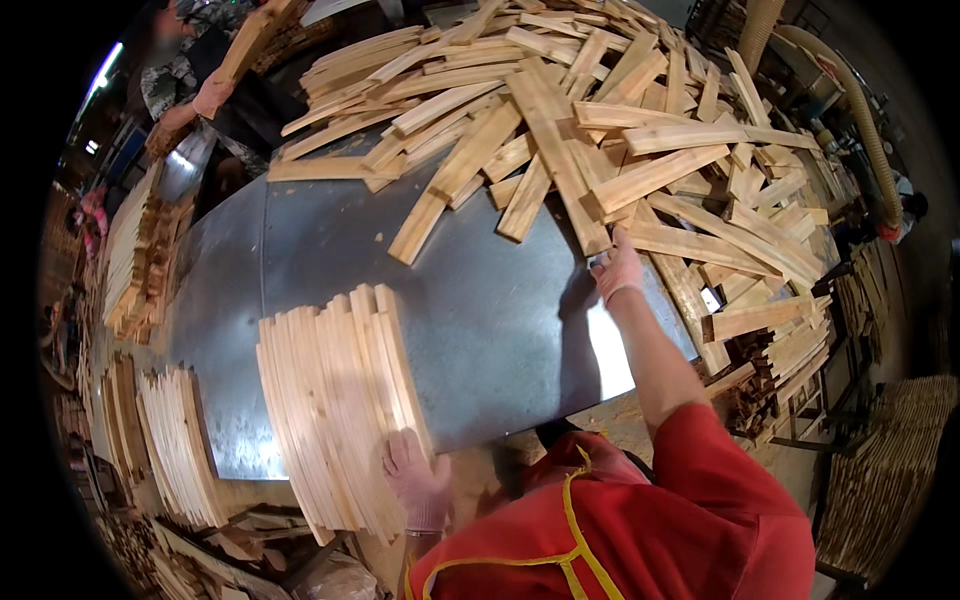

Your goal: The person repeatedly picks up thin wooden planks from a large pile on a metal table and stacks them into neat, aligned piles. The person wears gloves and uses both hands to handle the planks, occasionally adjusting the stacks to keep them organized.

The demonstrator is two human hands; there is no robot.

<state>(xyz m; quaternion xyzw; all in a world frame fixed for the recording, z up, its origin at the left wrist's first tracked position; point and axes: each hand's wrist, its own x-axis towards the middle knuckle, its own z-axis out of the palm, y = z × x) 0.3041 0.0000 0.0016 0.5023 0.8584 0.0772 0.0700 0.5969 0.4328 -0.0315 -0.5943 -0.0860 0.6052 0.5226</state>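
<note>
- My left hand (418, 482), in a pale glove, lies flat with the fingers spread on the near end of one neat stack of wood slats (335, 410). It presses on the stack and grips nothing.
- The stack sits at seven o'clock on the metal table (500, 320), its slats packed edge to edge; too many to count.
- My right hand (618, 270), also gloved, reaches out to two o'clock. Its fingers are loosely curled and touch the near edge of one big loose pile of slats (600, 120); I cannot tell whether they have closed on a slat.
- The pile covers the far half of the table, from eleven to three o'clock, dozens of slats lying crisscross.
- At ten o'clock, another person's hand (212, 95) holds one plank (250, 40).
- At eight o'clock, beyond the table's left edge, more stacked slats (180, 440) stand.
</note>
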